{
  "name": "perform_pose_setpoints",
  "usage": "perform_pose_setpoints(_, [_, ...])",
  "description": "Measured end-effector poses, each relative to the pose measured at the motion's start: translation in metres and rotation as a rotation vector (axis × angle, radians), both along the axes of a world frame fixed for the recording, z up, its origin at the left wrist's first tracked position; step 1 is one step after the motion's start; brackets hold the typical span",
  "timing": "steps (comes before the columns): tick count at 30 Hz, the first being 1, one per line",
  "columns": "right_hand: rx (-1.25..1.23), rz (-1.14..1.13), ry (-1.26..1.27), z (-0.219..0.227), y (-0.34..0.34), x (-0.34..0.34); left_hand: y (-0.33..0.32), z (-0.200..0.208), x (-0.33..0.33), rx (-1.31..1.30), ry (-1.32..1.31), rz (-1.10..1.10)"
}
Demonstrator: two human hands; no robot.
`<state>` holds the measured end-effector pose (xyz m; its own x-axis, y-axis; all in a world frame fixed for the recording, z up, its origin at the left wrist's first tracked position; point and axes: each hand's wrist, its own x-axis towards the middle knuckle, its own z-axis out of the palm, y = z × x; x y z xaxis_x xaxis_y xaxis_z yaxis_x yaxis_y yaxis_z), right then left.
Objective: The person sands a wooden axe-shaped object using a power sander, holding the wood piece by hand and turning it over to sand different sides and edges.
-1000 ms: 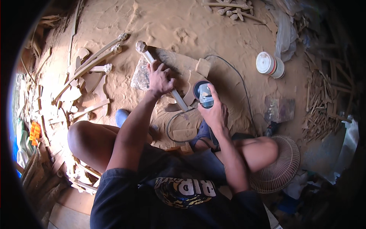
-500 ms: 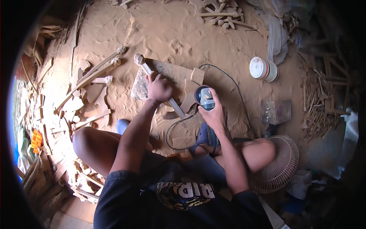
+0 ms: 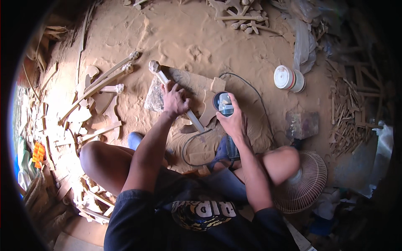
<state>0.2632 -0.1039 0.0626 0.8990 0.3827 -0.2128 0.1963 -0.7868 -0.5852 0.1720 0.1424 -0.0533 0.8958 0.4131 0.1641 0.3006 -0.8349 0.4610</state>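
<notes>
A pale wooden stick with a faceted knob (image 3: 160, 75) lies aslant over a worn slab (image 3: 155, 97), its knob at the far left end. My left hand (image 3: 175, 100) is closed round its middle and presses it on the slab. To the right, my right hand (image 3: 233, 121) grips an angle grinder (image 3: 226, 109) by its head, thumb and fingers on either side. The grinder's dark round disc (image 3: 216, 99) faces the stick, apart from it. Between the two lies a curved flat wooden piece (image 3: 208, 109), with a small wood block (image 3: 217, 84) beyond.
Sandy dust covers the ground. A black cable (image 3: 256, 93) loops round the grinder. Knobbed sticks (image 3: 98, 85) and cut-outs lie left. A white tub (image 3: 284, 77), a stained box (image 3: 302, 124) and a fan (image 3: 307, 184) stand right. Wood scraps (image 3: 349, 111) heap at far right.
My left hand has turned slightly, and its fingers now wrap over the stick rather than pointing along it. The grinder has tilted a little in my right hand; the stick has barely moved.
</notes>
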Motion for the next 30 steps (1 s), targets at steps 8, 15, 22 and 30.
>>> perform_pose_setpoints(8, [0.126,0.12,0.013,0.003,0.034,-0.007,0.002,-0.002,-0.001,0.01,-0.012,0.021])
perform_pose_setpoints(15, [0.067,0.026,-0.029,0.001,0.014,0.01,0.001,0.0,0.003,-0.017,-0.032,-0.001])
perform_pose_setpoints(22, [0.155,0.086,0.032,-0.002,0.023,-0.007,0.0,-0.006,0.002,0.003,-0.032,0.012])
perform_pose_setpoints(30, [0.238,-0.061,0.013,-0.02,-0.039,-0.009,-0.001,-0.009,0.004,0.012,-0.054,-0.026])
